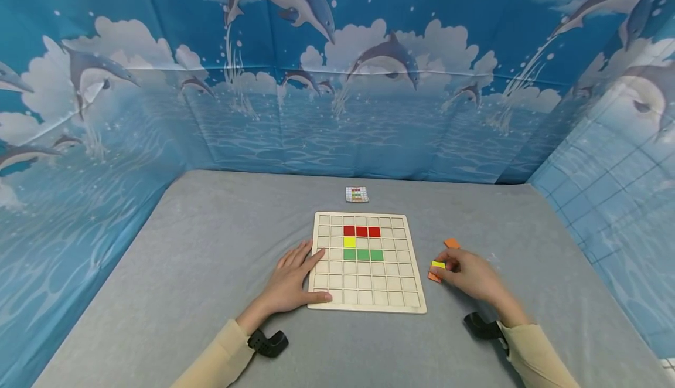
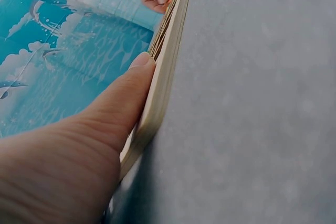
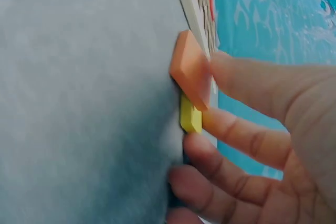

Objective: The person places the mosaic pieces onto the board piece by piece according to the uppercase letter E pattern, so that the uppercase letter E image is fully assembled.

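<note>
The left hand (image 1: pixel 287 284) rests, fingers extended, on the wooden grid board (image 1: pixel 365 283); the right hand (image 1: pixel 476 275) touches a yellow tile (image 1: pixel 438 265) with bent fingers, grip unclear.

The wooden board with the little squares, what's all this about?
A person is working with coloured tiles on a gridded wooden board. The left hand rests at its left edge. The right hand is at a loose yellow tile and an orange tile; whether it grips either is unclear. The grid holds three red tiles, one yellow and three green tiles. A small printed card lies beyond.
</note>
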{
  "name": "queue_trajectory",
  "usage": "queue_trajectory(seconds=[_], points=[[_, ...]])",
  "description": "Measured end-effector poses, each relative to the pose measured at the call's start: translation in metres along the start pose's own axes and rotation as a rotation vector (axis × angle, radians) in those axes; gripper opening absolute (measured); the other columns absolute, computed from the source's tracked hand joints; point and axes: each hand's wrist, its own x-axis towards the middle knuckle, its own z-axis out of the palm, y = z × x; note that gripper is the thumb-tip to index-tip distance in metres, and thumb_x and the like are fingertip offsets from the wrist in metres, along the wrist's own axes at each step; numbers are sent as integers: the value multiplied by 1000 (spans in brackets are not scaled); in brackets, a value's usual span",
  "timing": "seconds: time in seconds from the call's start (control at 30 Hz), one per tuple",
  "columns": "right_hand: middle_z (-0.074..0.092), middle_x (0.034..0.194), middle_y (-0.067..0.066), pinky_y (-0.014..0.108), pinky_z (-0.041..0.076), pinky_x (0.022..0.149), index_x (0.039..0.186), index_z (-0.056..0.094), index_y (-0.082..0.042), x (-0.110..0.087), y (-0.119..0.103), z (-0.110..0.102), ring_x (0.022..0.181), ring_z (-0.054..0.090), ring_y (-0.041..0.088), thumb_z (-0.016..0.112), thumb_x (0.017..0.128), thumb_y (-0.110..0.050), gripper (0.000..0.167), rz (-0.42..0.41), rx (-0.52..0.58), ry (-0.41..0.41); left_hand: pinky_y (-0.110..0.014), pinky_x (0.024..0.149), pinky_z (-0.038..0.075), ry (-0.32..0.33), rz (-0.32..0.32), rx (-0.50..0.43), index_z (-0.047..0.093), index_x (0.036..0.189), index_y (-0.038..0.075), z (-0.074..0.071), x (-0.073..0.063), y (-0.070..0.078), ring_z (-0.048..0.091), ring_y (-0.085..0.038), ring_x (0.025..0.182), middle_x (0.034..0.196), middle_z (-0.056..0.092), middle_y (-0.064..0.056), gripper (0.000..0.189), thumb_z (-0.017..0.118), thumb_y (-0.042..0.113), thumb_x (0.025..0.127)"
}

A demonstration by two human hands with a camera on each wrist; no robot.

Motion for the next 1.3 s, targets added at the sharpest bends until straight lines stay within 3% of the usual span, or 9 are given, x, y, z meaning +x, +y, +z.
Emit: queue_trajectory(seconds=[0.3,0.7,0.9,1.3], points=[[49,64,-2,30,33,47,90,68,-7,0,-14,13,53,42,14,75,82,-33,28,83,-144,140,-50,109,10,-2,2,-2,29,151,17,-2,0,-1,7,-27,143,156,13,-12,93,63,65,79],[53,76,-1,31,37,56,98,69,-4,2,-17,14,66,46,15,79,78,-16,25,49,1,134,-51,109,10,0,9,-6,29,151,17,-2,2,-4,8,-28,142,156,14,-12,93,62,65,79],[54,80,1,28,39,53,99,68,-2,3,-17,14,66,47,15,79,77,-9,25,31,66,138,-51,109,10,-1,10,-6,28,151,17,-4,2,-3,8,-28,142,156,14,-12,93,62,65,79],[60,81,1,29,43,55,94,67,-6,4,-19,14,66,52,14,76,80,-6,17,17,68,132,-51,109,10,6,6,0,29,151,17,-3,2,-3,8,-28,142,156,14,-12,93,63,65,79]])
